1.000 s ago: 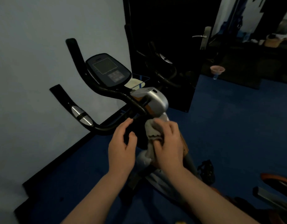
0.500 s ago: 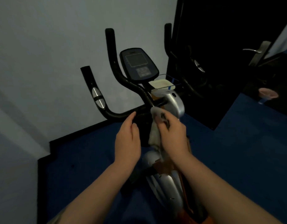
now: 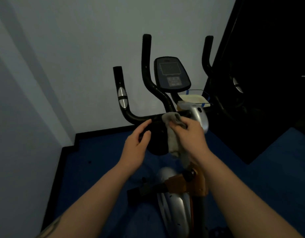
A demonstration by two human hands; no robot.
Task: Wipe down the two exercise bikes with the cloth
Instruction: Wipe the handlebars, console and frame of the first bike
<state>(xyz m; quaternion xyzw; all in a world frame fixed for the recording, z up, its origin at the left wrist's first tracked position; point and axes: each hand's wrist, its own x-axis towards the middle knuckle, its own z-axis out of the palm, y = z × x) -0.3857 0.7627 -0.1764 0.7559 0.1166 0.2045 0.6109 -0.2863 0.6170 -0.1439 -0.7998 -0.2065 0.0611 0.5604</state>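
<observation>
An exercise bike stands before me, with black handlebars (image 3: 146, 69), a dark console (image 3: 171, 73) and a silver and orange frame (image 3: 175, 208). My right hand (image 3: 191, 136) grips a grey cloth (image 3: 173, 121) and holds it against the handlebar's middle, by the silver stem cover (image 3: 200, 115). The cloth's tail hangs down below my fist. My left hand (image 3: 136, 145) hovers just left of it, fingers relaxed, fingertips near the black bar. A second bike's handlebar (image 3: 207, 52) shows dimly at the right against the dark.
A pale wall (image 3: 79, 57) rises behind the bike, meeting blue carpet (image 3: 97, 169) at a black skirting. A dark door or panel (image 3: 268, 83) fills the right side. A small pale tray (image 3: 193, 98) sits behind the console.
My view has swung left and closer, centring the bike. My right hand has raised the cloth from the stem up to the handlebar's middle. My left hand stays beside it.
</observation>
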